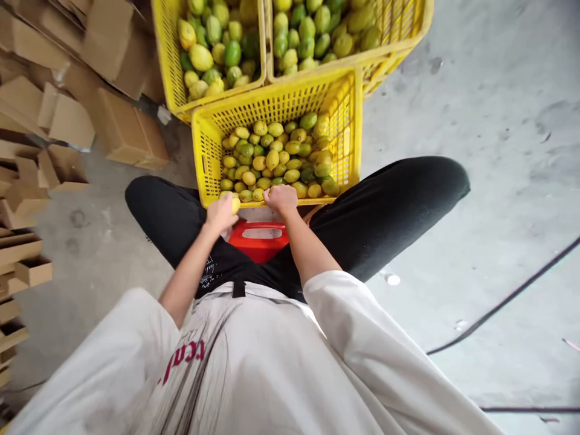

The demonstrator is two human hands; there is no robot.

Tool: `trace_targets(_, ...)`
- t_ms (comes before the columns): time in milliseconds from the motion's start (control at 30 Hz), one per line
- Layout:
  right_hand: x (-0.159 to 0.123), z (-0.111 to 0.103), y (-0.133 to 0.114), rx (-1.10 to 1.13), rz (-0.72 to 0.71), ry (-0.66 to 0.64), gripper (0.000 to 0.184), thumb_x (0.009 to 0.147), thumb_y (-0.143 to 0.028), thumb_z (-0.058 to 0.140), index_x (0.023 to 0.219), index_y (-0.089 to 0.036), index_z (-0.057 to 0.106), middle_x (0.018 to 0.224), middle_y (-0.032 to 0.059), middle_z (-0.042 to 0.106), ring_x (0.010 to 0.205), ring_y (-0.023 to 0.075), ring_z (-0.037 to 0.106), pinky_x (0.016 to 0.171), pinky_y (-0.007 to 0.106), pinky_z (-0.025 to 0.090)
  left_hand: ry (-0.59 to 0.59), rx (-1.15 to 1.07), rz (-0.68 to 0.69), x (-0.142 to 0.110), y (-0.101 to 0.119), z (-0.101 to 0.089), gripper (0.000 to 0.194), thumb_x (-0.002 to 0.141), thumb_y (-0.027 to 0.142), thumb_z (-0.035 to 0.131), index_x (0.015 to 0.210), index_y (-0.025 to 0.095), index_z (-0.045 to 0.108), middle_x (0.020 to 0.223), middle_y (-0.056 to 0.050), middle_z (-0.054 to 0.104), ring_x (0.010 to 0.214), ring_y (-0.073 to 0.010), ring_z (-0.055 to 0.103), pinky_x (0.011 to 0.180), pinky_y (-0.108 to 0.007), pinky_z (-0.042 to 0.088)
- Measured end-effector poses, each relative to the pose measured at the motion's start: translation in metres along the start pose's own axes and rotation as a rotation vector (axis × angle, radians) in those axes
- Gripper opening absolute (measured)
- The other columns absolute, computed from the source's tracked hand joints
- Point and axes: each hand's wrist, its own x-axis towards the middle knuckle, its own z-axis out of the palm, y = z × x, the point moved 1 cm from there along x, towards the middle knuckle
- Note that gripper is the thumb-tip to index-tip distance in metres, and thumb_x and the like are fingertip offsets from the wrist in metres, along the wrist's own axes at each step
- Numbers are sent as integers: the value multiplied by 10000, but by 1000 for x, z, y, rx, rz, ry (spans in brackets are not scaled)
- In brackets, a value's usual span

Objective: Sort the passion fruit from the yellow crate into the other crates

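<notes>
The near yellow crate [356, 130] stands between my knees, with many yellow and green lemons [272, 159] in it. My left hand [220, 215] is closed around a yellow lemon [235, 204] at the crate's near left corner. Part of this lemon shows beside my fingers. My right hand [281, 199] is at the near rim, right of my left hand, its fingers curled closed. What it holds, if anything, is hidden from view. Below both hands, a red plastic piece [258, 241] with a slot-shaped opening shows between my legs.
Two more yellow crates of lemons, a left one [165, 60] and a right one [399, 45], stand behind the near crate. Cardboard boxes [129, 130] are piled along the left. A black cable [507, 296] crosses the grey floor [475, 109] at the right.
</notes>
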Motion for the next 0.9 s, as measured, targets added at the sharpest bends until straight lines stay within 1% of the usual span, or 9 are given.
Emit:
trace_targets(67,0,-1,-1,-17,-25,1,532,1098,-343,445,1195,-40,871,1231,280,819,1167,376,793,920,363,564,36,-170,-41,-32,20,28,560,960,292,667,1488,241,490,1473,-140,710,1336,-317,725,1064,-393,575)
trace_targets(133,0,-2,0,-39,-46,-6,532,1105,-344,442,1215,-48,870,1259,279,812,1190,376,788,946,364,562,-26,-316,-56,-54,38,55,540,976,334,678,1471,256,474,1436,-127,736,1311,-292,739,1046,-366,582)
trace_targets(233,0,-2,2,-46,-16,-43,534,1122,-342,425,1302,-61,842,1335,273,789,1269,364,760,1002,354,544,-153,-332,129,-66,50,77,596,919,330,764,1440,218,498,1457,-145,727,1329,-324,728,1066,-387,580)
trace_targets(300,2,-1,3,-34,35,-98,530,1134,-338,411,1343,-81,824,1387,259,772,1315,340,741,1019,332,529,-158,-312,256,-62,48,80,599,913,323,773,1437,199,510,1475,-160,715,1354,-344,716,1094,-402,571)
trace_targets(367,3,-1,3,-53,55,-140,493,1126,-323,439,1327,-101,831,1377,242,783,1294,320,755,976,311,533,-147,-316,312,-52,42,80,580,942,340,746,1449,201,501,1462,-156,722,1349,-340,723,1098,-402,575)
trace_targets(467,1,-2,2,-90,77,-137,457,1126,-310,459,1295,-129,843,1347,212,803,1255,298,773,903,284,526,-109,-315,289,-33,41,81,560,1004,328,671,1497,180,453,1484,-184,695,1339,-336,733,1091,-422,592)
trace_targets(567,-5,0,3,-132,98,-92,453,1141,-313,444,1232,-156,859,1303,171,826,1237,269,776,851,258,505,-99,-306,305,-20,52,86,632,929,215,754,1496,131,488,1473,-235,681,1338,-380,735,1089,-454,607)
trace_targets(733,-16,5,4,-234,123,-7,457,1158,-275,406,1200,-150,843,1294,157,820,1219,243,769,845,251,488,-104,-366,372,-20,73,88,702,882,137,798,1524,123,515,1460,-246,691,1326,-368,747,1098,-448,618)
trace_targets(900,-21,16,-4,-306,203,37,474,1136,-229,375,1205,-102,826,1274,217,805,1221,297,757,884,304,494,-133,-417,429,-25,80,90,705,888,155,834,1531,115,548,1460,-264,698,1351,-362,733,1125,-456,607)
